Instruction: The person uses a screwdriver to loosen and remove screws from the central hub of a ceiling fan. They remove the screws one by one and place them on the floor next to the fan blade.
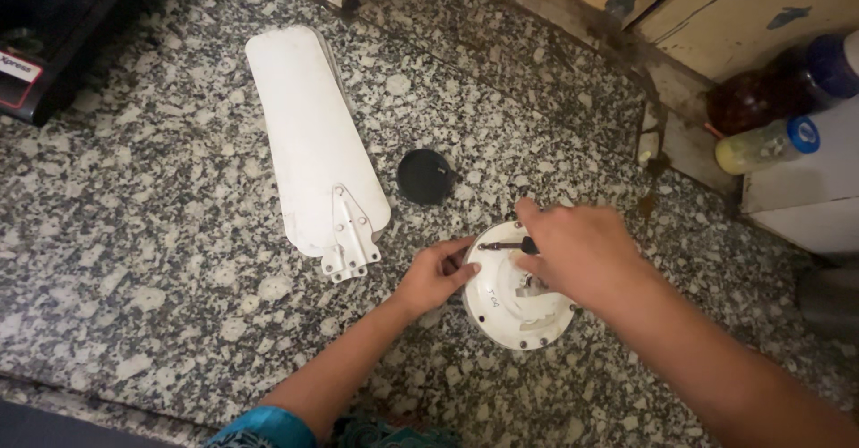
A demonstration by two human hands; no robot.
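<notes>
Your left hand rests on the floor against the left rim of the hub, a round white fan motor housing lying flat on the speckled granite floor. Its fingers are curled loosely, with the fingertips touching the hub's edge; they pinch nothing that you can make out.

Your right hand comes in from the right and covers the middle of the hub. It is closed on a screwdriver, whose dark shaft lies nearly level across the top of the hub and points left, toward your left hand. Only the shaft and a bit of the dark handle show from under the fingers; the tip sits near the hub's upper left rim, but whether it is in a screw you cannot tell.

Small screws dot the hub's lower rim.

Just beyond the hub, apart from it, a black round cap lies on the floor. To the left of that lie stacked white blades, long and flat, with a metal bracket at the near end, close to your left hand but not touching it.

At the far right, two bottles lie by a white cabinet.
</notes>
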